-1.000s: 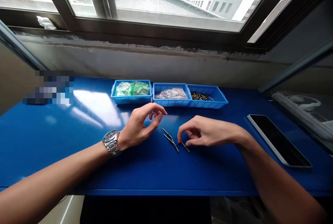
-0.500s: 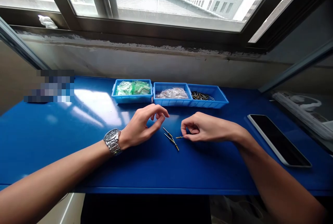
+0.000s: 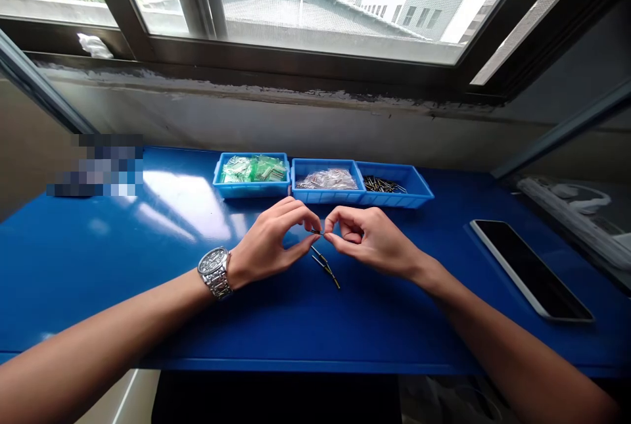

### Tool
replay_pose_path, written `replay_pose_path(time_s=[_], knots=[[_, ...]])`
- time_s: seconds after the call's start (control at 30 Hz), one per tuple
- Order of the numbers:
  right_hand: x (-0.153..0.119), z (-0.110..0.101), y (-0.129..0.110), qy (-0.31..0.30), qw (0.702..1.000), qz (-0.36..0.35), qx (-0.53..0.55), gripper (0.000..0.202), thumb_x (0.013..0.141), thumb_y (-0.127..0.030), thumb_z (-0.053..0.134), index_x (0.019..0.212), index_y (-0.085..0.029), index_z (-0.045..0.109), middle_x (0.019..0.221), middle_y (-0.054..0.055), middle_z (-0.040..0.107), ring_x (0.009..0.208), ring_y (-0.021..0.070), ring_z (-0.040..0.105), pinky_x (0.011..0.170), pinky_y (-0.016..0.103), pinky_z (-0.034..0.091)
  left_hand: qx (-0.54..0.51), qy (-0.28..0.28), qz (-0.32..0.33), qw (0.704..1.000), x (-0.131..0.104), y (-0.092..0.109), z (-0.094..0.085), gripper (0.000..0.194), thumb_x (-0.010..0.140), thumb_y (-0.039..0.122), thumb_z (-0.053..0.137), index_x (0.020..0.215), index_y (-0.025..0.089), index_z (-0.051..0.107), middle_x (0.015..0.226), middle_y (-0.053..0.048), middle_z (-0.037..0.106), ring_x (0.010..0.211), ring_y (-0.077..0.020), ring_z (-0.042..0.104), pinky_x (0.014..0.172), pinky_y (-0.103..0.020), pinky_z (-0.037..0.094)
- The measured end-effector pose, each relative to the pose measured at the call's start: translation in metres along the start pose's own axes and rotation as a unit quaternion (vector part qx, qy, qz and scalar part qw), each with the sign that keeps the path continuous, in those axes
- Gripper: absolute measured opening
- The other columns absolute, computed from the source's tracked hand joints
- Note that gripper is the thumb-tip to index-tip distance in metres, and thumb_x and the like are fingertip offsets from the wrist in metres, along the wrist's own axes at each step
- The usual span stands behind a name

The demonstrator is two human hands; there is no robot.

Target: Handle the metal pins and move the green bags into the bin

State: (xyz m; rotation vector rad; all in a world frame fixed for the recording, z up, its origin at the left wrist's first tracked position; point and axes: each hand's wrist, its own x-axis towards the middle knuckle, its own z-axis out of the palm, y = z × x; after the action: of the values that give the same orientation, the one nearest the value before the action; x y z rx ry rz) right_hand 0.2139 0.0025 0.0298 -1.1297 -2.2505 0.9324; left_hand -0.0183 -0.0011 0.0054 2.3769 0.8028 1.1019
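Near the middle of the blue table, my left hand (image 3: pixel 273 238) and my right hand (image 3: pixel 372 238) meet at the fingertips. A thin metal pin (image 3: pixel 316 232) spans the gap between them, pinched by both hands at its ends. Just below the fingertips, a few similar pins (image 3: pixel 326 267) with dark and brass-coloured parts lie on the table. A silver watch (image 3: pixel 215 271) is on my left wrist.
Behind the hands stand a blue bin (image 3: pixel 251 190) with green and clear bags, another bin (image 3: pixel 323 196) with clear bags, and a third bin (image 3: pixel 401 199) with loose pins. A phone (image 3: pixel 530 269) lies at right on the table (image 3: pixel 276 332).
My right hand has lifted a pin off the table and moved left to my left hand. My left fingers have closed on the pin's other end.
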Motion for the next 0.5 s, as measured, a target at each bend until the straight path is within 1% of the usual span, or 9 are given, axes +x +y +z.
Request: replay_pose_path(time_s=[0.1, 0.17, 0.33, 0.4, 0.5], knots=[[0.0002, 0.0023, 0.0026, 0.0, 1.0, -0.009, -0.006, 0.011, 0.093, -0.03, 0.066, 0.094, -0.019, 0.067, 0.058, -0.009, 0.035, 0.052, 0.0086, 0.03, 0.049, 0.022, 0.028, -0.003, 0.002, -0.001, 1.0, 0.0003, -0.0001, -0.0003, 0.003, 0.094, 0.015, 0.067, 0.097, 0.017, 0.066, 0.09, -0.003, 0.068, 0.085, -0.0166, 0.06, 0.079, -0.03, 0.049], [0.0001, 0.0038, 0.0041, 0.009, 0.999, -0.028, -0.018, 0.012, 0.093, -0.03, 0.067, 0.096, -0.019, 0.069, 0.059, -0.009, 0.036, 0.051, 0.0084, 0.032, 0.049, 0.022, 0.029, -0.006, 0.006, -0.004, 1.0, 0.0007, -0.0006, -0.0003, 0.004, 0.094, 0.014, 0.067, 0.097, 0.016, 0.066, 0.09, -0.003, 0.068, 0.084, -0.0161, 0.06, 0.077, -0.029, 0.048], [-0.0022, 0.0064, 0.0028, 0.113, 0.985, -0.101, -0.08, 0.009, 0.093, -0.026, 0.069, 0.093, -0.018, 0.072, 0.058, -0.008, 0.038, 0.05, 0.0077, 0.036, 0.051, 0.023, 0.032, -0.004, 0.02, -0.018, 1.0, 0.0014, -0.0019, -0.0004, 0.004, 0.093, 0.015, 0.068, 0.096, 0.016, 0.066, 0.088, -0.003, 0.067, 0.083, -0.016, 0.06, 0.075, -0.029, 0.047], [-0.0033, 0.0075, 0.0006, 0.141, 0.976, -0.13, -0.102, 0.009, 0.093, -0.026, 0.07, 0.095, -0.018, 0.073, 0.059, -0.008, 0.039, 0.05, 0.0074, 0.037, 0.052, 0.023, 0.032, -0.005, 0.021, -0.019, 1.0, 0.0014, -0.0021, -0.0006, 0.005, 0.093, 0.014, 0.069, 0.096, 0.016, 0.066, 0.088, -0.003, 0.067, 0.083, -0.016, 0.06, 0.073, -0.028, 0.047], [-0.0045, 0.0105, -0.0032, 0.164, 0.963, -0.176, -0.118, 0.006, 0.093, -0.022, 0.071, 0.096, -0.017, 0.073, 0.061, -0.007, 0.044, 0.051, 0.007, 0.038, 0.052, 0.022, 0.034, -0.011, 0.013, -0.02, 1.0, 0.0015, -0.0017, -0.0009, 0.006, 0.093, 0.014, 0.068, 0.098, 0.016, 0.066, 0.089, -0.003, 0.067, 0.083, -0.0158, 0.06, 0.071, -0.028, 0.047]])
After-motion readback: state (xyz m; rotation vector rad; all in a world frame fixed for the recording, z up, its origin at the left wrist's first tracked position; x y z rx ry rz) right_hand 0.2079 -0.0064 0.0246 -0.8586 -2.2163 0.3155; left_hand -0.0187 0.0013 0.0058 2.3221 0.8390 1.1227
